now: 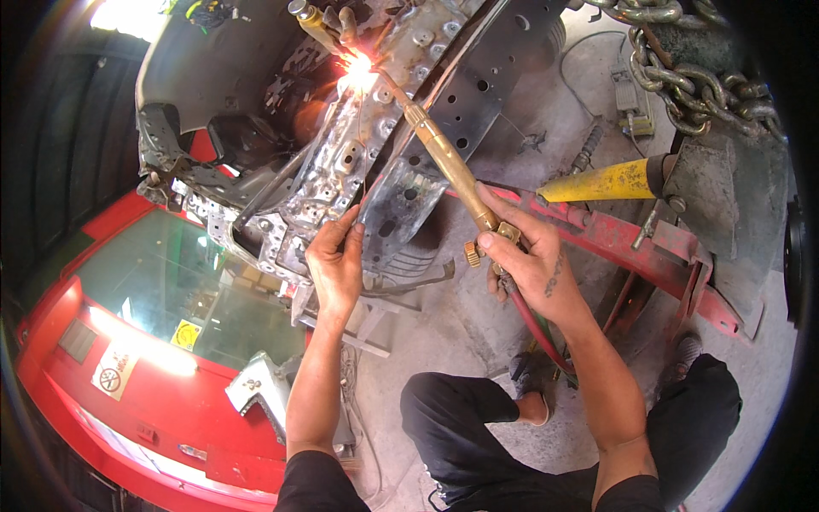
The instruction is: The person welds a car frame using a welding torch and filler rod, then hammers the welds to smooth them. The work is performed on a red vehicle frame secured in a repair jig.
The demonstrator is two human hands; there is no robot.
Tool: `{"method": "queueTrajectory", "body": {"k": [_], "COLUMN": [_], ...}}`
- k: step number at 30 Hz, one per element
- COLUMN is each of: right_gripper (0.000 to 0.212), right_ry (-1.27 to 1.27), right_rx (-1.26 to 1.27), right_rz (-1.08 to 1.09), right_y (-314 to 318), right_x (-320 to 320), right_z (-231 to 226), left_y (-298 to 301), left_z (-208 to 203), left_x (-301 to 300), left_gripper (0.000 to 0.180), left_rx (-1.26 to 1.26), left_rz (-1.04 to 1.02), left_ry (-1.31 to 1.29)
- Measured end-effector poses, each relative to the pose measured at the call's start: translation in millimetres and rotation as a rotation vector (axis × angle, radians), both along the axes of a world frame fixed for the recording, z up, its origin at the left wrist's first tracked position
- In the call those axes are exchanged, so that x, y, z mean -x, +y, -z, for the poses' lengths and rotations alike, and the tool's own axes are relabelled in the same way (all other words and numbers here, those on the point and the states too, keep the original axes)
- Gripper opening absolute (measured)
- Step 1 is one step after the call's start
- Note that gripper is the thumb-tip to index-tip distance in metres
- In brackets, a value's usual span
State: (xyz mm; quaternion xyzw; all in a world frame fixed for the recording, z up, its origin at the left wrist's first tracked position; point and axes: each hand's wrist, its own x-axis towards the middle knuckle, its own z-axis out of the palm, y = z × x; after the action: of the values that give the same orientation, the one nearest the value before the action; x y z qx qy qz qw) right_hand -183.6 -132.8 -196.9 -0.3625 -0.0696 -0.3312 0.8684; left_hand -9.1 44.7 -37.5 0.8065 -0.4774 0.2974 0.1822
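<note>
My right hand (536, 266) is wrapped around the valve end of a brass gas welding torch (452, 162), with a red hose trailing below it. The torch tip reaches up to a bright glow with sparks (358, 72) on a bare, spot-marked metal car body section (341, 175). Between thumb and fingers, my left hand (335, 263) pinches a thin welding rod (365, 158). The rod runs up toward the same glow, where the glare hides its end. Just beyond the glow sits a brass-coloured fitting (312, 24), which I cannot make out fully.
A red vehicle panel with a window (188, 282) stands at left. A red metal beam (614, 243), a yellow cylinder (601, 181) and a heavy chain (691, 81) lie to the right. A white metal piece (260, 388) rests near my left forearm. Cables cross the concrete floor.
</note>
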Motion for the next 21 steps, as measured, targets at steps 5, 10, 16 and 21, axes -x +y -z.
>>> {"method": "queueTrajectory", "body": {"k": [5, 10, 16, 21], "right_gripper": [0.058, 0.057, 0.057, 0.058], "right_ry": [0.006, 0.006, 0.010, 0.009], "right_rx": [0.007, 0.013, 0.013, 0.018], "right_rz": [-0.004, 0.002, 0.001, 0.000], "right_y": [0.0, -0.5, -0.7, -0.3], "right_x": [0.5, -2.0, 0.0, -1.3], "right_z": [-0.8, 2.3, 0.0, 0.9], "left_y": [-0.2, 0.0, -1.1, -0.4], "left_z": [-0.3, 0.1, 0.0, 0.5], "left_x": [0.5, -1.9, -2.1, -5.8], "left_gripper": [0.028, 0.029, 0.029, 0.029], "left_rx": [-0.008, 0.006, 0.008, 0.008], "left_rz": [-0.009, 0.000, -0.006, 0.001], "left_ry": [-0.006, 0.005, 0.016, 0.018]}}
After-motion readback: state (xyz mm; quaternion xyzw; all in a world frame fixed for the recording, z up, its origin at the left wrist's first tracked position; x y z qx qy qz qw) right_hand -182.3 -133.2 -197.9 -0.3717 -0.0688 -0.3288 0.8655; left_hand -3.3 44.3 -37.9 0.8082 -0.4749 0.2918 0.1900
